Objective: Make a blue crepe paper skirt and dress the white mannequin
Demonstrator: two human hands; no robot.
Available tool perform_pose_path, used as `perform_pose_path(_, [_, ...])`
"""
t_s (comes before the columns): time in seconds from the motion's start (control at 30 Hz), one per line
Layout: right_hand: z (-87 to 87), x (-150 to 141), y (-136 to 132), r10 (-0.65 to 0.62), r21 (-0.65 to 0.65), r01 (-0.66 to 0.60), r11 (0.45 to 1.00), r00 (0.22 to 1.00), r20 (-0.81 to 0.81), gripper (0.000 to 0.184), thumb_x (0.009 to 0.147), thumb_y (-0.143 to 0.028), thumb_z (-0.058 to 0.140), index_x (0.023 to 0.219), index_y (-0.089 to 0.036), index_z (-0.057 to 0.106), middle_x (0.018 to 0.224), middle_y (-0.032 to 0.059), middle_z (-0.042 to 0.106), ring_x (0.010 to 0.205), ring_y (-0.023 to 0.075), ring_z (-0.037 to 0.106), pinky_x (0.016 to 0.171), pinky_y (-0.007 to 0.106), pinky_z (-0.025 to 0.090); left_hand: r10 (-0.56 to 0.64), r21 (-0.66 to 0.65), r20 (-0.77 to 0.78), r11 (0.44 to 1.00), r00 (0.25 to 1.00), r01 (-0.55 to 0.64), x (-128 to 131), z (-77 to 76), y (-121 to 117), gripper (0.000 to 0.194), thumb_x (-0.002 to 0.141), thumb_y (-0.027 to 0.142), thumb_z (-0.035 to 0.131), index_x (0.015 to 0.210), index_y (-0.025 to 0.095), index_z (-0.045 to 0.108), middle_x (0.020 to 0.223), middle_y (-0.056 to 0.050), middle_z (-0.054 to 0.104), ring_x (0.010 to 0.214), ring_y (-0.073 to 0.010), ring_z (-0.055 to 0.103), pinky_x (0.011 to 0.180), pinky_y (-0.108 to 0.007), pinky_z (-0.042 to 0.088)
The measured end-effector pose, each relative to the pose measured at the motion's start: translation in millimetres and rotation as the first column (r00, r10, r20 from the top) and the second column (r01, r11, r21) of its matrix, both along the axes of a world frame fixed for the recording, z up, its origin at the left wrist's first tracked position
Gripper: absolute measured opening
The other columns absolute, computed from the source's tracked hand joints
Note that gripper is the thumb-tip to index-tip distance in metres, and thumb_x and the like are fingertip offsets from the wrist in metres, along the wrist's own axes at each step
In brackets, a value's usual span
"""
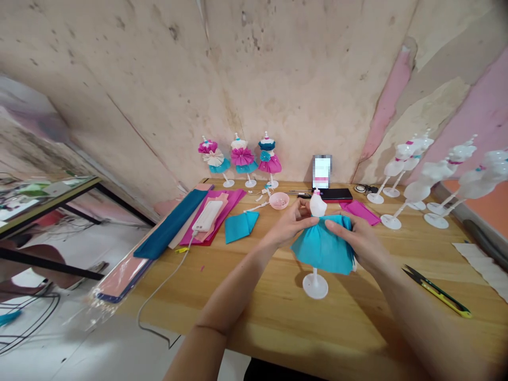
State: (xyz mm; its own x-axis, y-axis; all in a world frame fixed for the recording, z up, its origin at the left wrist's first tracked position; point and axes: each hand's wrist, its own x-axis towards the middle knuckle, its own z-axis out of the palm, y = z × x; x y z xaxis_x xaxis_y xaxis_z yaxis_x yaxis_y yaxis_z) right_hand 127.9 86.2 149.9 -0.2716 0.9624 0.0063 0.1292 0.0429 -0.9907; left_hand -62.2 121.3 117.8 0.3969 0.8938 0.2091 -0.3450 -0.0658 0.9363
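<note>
A small white dress-form mannequin point(318, 204) stands upright on a round base in front of me. Around its waist hangs a gathered turquoise paper skirt point(323, 251). My left hand point(296, 219) pinches the skirt's top edge at the left of the waist, thumb in front and fingers partly behind the form. On the other side, my right hand point(359, 235) grips the skirt's upper edge, its thumb pressed on the front and its fingers hidden behind the material. A folded turquoise sheet point(240, 226) lies to the left of my hands.
Three dressed mannequins point(245, 156) stand by the wall; several bare mannequins point(420, 185) are at right. Beyond my hands are a pink bowl point(279, 200) and a phone point(321, 172). A power bank point(208, 216) rests on coloured sheets at left. Scissors point(436, 291) lie at right.
</note>
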Motion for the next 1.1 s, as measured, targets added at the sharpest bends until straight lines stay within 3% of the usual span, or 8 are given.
perform_pose_path(0.07, [2.0, 1, 0, 0.077, -0.217, -0.118, 0.969, 0.979, -0.187, 0.035, 0.079, -0.051, 0.068, 0.097, -0.021, 0.066, 0.092, 0.0069, 0.071, 0.078, 0.0235, 0.066, 0.069, 0.037, 0.055, -0.050, -0.126, 0.074, 0.990, 0.996, 0.060, -1, -6.4, 5, 0.050, 0.074, 0.036, 0.076, 0.114, 0.019, 0.051, 0.102, -0.006, 0.066, 0.093, -0.0183, 0.064, 0.086, -0.033, 0.047])
perform_pose_path(0.13, [2.9, 1, 1, 0.075, -0.311, -0.168, 0.935, 0.954, -0.291, 0.036, 0.078, -0.048, 0.070, 0.103, -0.022, 0.067, 0.099, 0.0080, 0.072, 0.082, 0.0248, 0.068, 0.072, 0.039, 0.057, -0.062, -0.217, 0.117, 0.972, 0.991, 0.087, -2, -13.1, 9, 0.053, 0.074, 0.036, 0.076, 0.117, 0.018, 0.053, 0.102, -0.007, 0.068, 0.092, -0.0197, 0.066, 0.087, -0.035, 0.047])
perform_pose_path(0.4, [6.4, 7, 5, 0.058, -0.219, -0.131, 0.967, 0.949, -0.310, 0.041, 0.077, -0.042, 0.073, 0.111, -0.021, 0.065, 0.106, 0.0096, 0.071, 0.087, 0.0259, 0.069, 0.073, 0.039, 0.058, 0.003, -0.390, 0.101, 0.920, 0.995, 0.037, -6, -24.9, 16, 0.049, 0.076, 0.046, 0.071, 0.114, 0.017, 0.063, 0.101, -0.009, 0.072, 0.103, -0.0270, 0.065, 0.096, -0.041, 0.046])
perform_pose_path(0.5, [0.9, 7, 6, 0.020, -0.225, -0.089, 0.970, 0.957, -0.290, 0.035, 0.074, -0.040, 0.074, 0.103, -0.021, 0.065, 0.098, 0.0071, 0.071, 0.084, 0.0241, 0.068, 0.072, 0.038, 0.057, 0.049, -0.300, 0.095, 0.954, 0.994, -0.019, -3, -22.6, 15, 0.048, 0.075, 0.044, 0.072, 0.114, 0.018, 0.061, 0.103, -0.009, 0.071, 0.101, -0.0256, 0.065, 0.092, -0.039, 0.048])
perform_pose_path(0.63, [-8.0, 4, 7, -0.125, -0.144, 0.105, 0.984, 0.982, -0.139, 0.017, 0.074, -0.033, 0.069, 0.085, -0.022, 0.061, 0.078, -0.0002, 0.066, 0.072, 0.0175, 0.062, 0.061, 0.028, 0.051, 0.020, -0.093, 0.065, 0.996, 0.998, -0.014, 1, -11.5, 9, 0.047, 0.075, 0.035, 0.075, 0.113, 0.020, 0.052, 0.104, -0.007, 0.069, 0.095, -0.0203, 0.066, 0.085, -0.033, 0.048])
perform_pose_path(0.77, [-5.5, 2, 3, -0.142, 0.056, 0.144, 0.988, 0.989, -0.053, 0.025, 0.080, -0.041, 0.063, 0.098, -0.024, 0.061, 0.090, -0.0004, 0.065, 0.081, 0.0164, 0.059, 0.066, 0.026, 0.047, 0.069, 0.077, 0.011, 0.995, 0.998, -0.070, 2, 1.5, 2, 0.042, 0.075, 0.029, 0.076, 0.105, 0.019, 0.048, 0.105, -0.008, 0.068, 0.101, -0.0190, 0.064, 0.088, -0.031, 0.046])
perform_pose_path(0.9, [-1.8, 0, -2, -0.199, 0.230, 0.155, 0.961, 0.963, 0.183, 0.038, 0.074, -0.052, 0.070, 0.094, -0.022, 0.061, 0.080, 0.0002, 0.062, 0.074, 0.0174, 0.056, 0.063, 0.028, 0.042, 0.087, 0.121, -0.002, 0.989, 0.996, -0.087, 4, 7.0, -5, 0.041, 0.075, 0.029, 0.076, 0.102, 0.020, 0.046, 0.107, -0.008, 0.067, 0.103, -0.0210, 0.064, 0.091, -0.036, 0.046])
perform_pose_path(1.1, [-4.7, -3, -6, -0.248, 0.347, 0.183, 0.920, 0.956, 0.154, 0.032, 0.082, -0.052, 0.062, 0.092, -0.022, 0.064, 0.086, 0.0030, 0.066, 0.080, 0.0203, 0.059, 0.071, 0.032, 0.044, 0.119, 0.136, -0.018, 0.984, 0.993, -0.115, 8, 9.5, -11, 0.043, 0.074, 0.033, 0.077, 0.099, 0.021, 0.044, 0.108, -0.008, 0.065, 0.104, -0.0210, 0.063, 0.092, -0.036, 0.046])
